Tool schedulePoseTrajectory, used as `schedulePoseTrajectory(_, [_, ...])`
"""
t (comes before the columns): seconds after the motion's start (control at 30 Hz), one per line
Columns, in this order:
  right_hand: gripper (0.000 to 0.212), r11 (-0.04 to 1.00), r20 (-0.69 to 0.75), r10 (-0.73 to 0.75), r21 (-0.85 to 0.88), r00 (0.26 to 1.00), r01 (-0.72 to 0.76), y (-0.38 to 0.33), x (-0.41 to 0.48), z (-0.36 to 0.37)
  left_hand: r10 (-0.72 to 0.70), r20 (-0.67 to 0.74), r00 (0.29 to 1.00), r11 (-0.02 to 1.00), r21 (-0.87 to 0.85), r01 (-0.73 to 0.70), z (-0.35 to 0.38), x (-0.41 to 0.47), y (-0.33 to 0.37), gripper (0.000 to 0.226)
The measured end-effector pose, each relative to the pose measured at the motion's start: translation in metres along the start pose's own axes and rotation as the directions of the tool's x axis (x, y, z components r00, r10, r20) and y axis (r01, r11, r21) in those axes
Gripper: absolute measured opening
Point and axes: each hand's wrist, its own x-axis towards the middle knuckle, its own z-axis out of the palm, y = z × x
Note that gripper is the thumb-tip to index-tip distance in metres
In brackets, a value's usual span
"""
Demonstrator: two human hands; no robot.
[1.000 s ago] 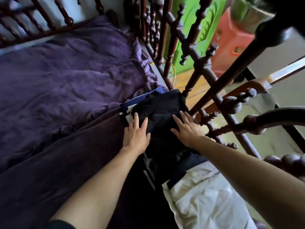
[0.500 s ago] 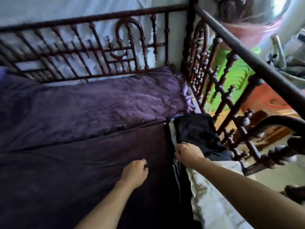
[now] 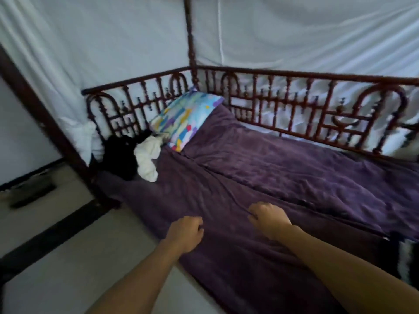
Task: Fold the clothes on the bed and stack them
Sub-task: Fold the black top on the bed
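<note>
- left forearm (image 3: 136,275): bare along its whole visible length, slim, narrowing toward the wrist.
- right forearm (image 3: 340,264): also bare up to the frame's edge.
- left grip (image 3: 184,234) and right grip (image 3: 268,219): bare, with the knuckles showing; finer detail is blurred.

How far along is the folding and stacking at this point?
Done: hard to judge; only a sliver of black-and-white fabric shows at the right edge. In hand: nothing; the left hand and right hand are curled and empty over the purple cover. Left: a black garment and a white garment lie crumpled beside the pillow, unfolded.
</note>
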Motion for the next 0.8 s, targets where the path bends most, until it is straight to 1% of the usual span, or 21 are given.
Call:
schedulePoseTrajectory(0.17, [0.023, 0.991, 0.021, -0.130, -0.028, 0.991, 0.131, -0.130, 0.094, 0.019, -0.158, -0.004, 0.987, 0.985, -0.065, 0.157, -0.044, -0.003, -0.150, 0.032])
schedulePoseTrajectory(0.27, [0.026, 0.981, 0.058, -0.192, 0.006, 0.980, 0.192, -0.209, 0.142, 0.033, -0.229, -0.006, 0.973, 0.973, -0.040, 0.228, -0.069, -0.006, -0.238, 0.024])
schedulePoseTrajectory(0.33, [0.027, 0.979, 0.059, -0.203, 0.027, 0.977, 0.202, -0.240, 0.159, 0.036, -0.224, -0.021, 0.974, 0.974, -0.035, 0.223, -0.088, -0.012, -0.263, 0.021])
schedulePoseTrajectory(0.4, [0.026, 0.968, 0.059, -0.249, 0.026, 0.967, 0.248, -0.279, 0.189, 0.045, -0.252, 0.004, 0.968, 0.967, -0.043, 0.252, -0.106, -0.015, -0.299, 0.022])
schedulePoseTrajectory(0.5, [0.023, 0.953, 0.078, -0.303, 0.026, 0.950, 0.302, -0.325, 0.232, 0.053, -0.306, -0.013, 0.952, 0.951, -0.057, 0.305, -0.121, -0.012, -0.345, 0.028])
schedulePoseTrajectory(0.57, [0.024, 0.938, 0.097, -0.346, 0.027, 0.933, 0.345, -0.350, 0.259, 0.063, -0.336, -0.017, 0.942, 0.939, -0.081, 0.333, -0.123, -0.007, -0.374, 0.033])
schedulePoseTrajectory(0.67, [0.027, 0.927, 0.118, -0.375, 0.029, 0.919, 0.374, -0.381, 0.305, 0.084, -0.366, 0.014, 0.930, 0.927, -0.078, 0.366, -0.125, 0.012, -0.413, 0.034])
schedulePoseTrajectory(0.8, [0.024, 0.925, 0.149, -0.380, 0.050, 0.913, 0.376, -0.410, 0.380, 0.116, -0.408, 0.044, 0.912, 0.910, -0.055, 0.410, -0.136, 0.058, -0.467, 0.036])
